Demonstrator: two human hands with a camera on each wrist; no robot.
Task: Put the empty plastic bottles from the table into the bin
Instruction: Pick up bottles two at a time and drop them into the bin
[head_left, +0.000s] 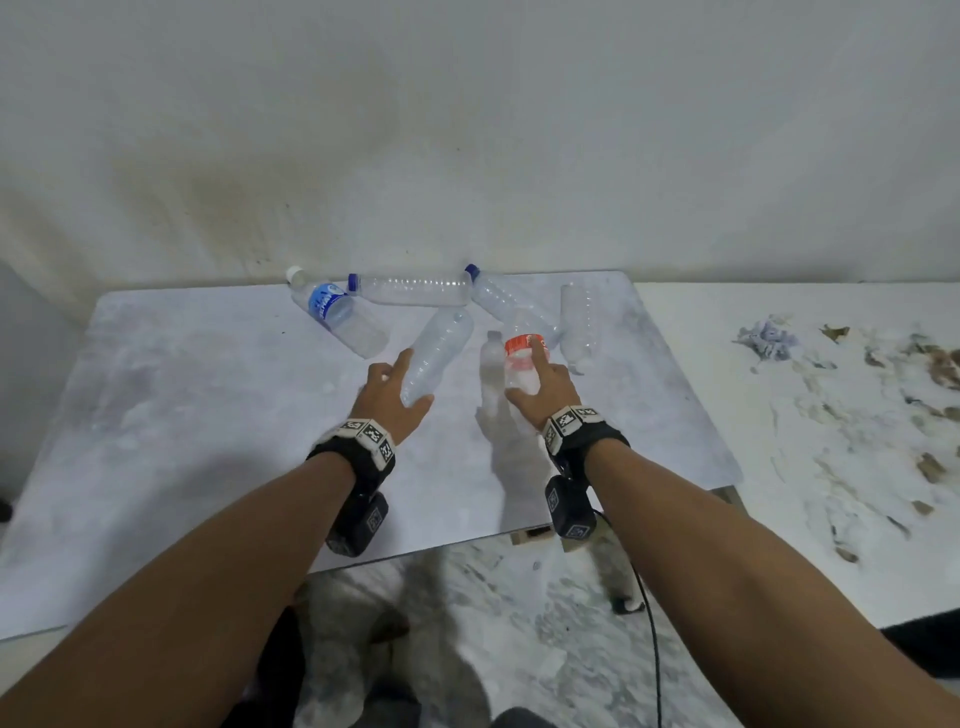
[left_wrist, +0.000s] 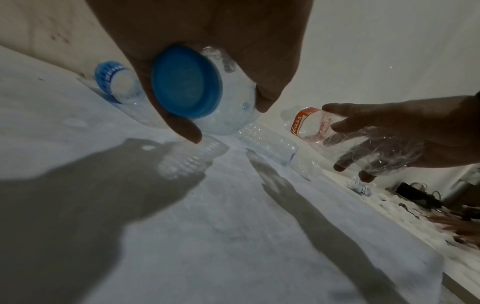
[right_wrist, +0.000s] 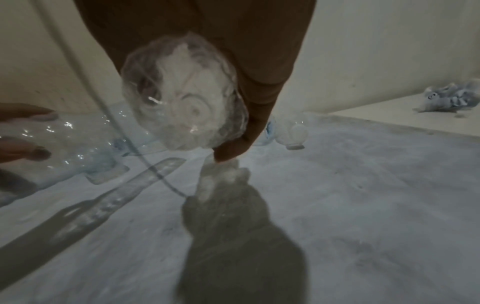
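- Bottles are seen lying along the far edge of the pale table (head_left: 208, 415), close against the wall (head_left: 467, 130).
- Farthest left, a white-capped bottle with a blue label (head_left: 337, 317) is laid flat, its cap towards the wall.
- Just to its right, a long clear bottle with a dark blue cap (head_left: 415, 290) is laid parallel to the wall, its cap near the blue label.
- A clear ribbed bottle (head_left: 439, 351) is held by the left hand (head_left: 387, 397); the grip is curled round its near end, thumb on one side and fingers on the other. In the left wrist view a blue cap (left_wrist: 187, 82) is seen at that end, between the fingers, clear of the table.
- Behind, another blue-capped clear bottle (head_left: 498, 296) is laid slanting, cap towards the wall.
- An orange-labelled bottle (head_left: 522, 358) is held by the right hand (head_left: 545, 387); the grip is wrapped round its lower body, and in the right wrist view its crumpled base (right_wrist: 184, 92) is shown facing the camera, above the table.
- At the right of the group, a clear bottle (head_left: 579, 322) is laid flat on the table, just beside the orange-labelled one.
- On the white floor (head_left: 831, 415) to the right, a crumpled bluish scrap (head_left: 766, 338) and brown stains are seen, well apart from the table.
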